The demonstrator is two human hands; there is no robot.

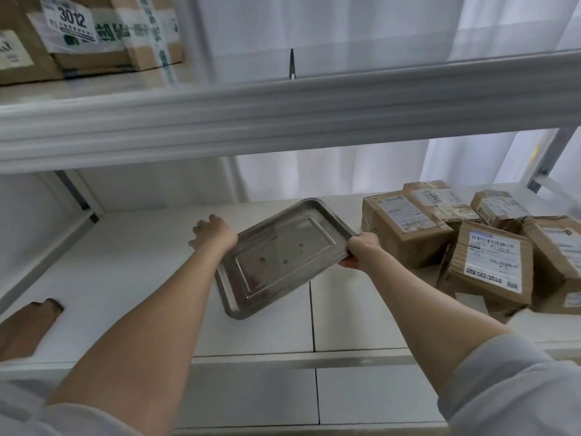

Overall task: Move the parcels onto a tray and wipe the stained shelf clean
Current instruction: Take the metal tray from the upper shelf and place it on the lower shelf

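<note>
Both hands on the stainless steel tray [283,256]: right hand [361,250] pinches the right corner rim, left hand [213,236] curls over the far-left edge, so both are grasping the tray. It's tilted, near edge low over the white shelf [132,278]; can't tell if that edge touches or hovers. Risks, as I read it: the right-hand grip is a thin pinch on a slick rim, so the tray could pivot or slip and bang the shelf board. The right corner sits just beside the nearest cardboard parcel [405,231], so swinging the tray rightward could shove the pile, and the loosely stacked ones could slide toward the front lip. The tray looks small against the pile, so stacking everything on it invites a topple. A brown smear [41,313] sits at the front-left edge of the shelf; setting the tray down there would spread it. Counts: one tray, dark specks on its floor; five parcels visible on this shelf at right, maybe more hidden behind or cut off by the frame; at least two taped boxes [103,29] on the upper shelf [283,114]; one smear; no cloth in view.
</note>
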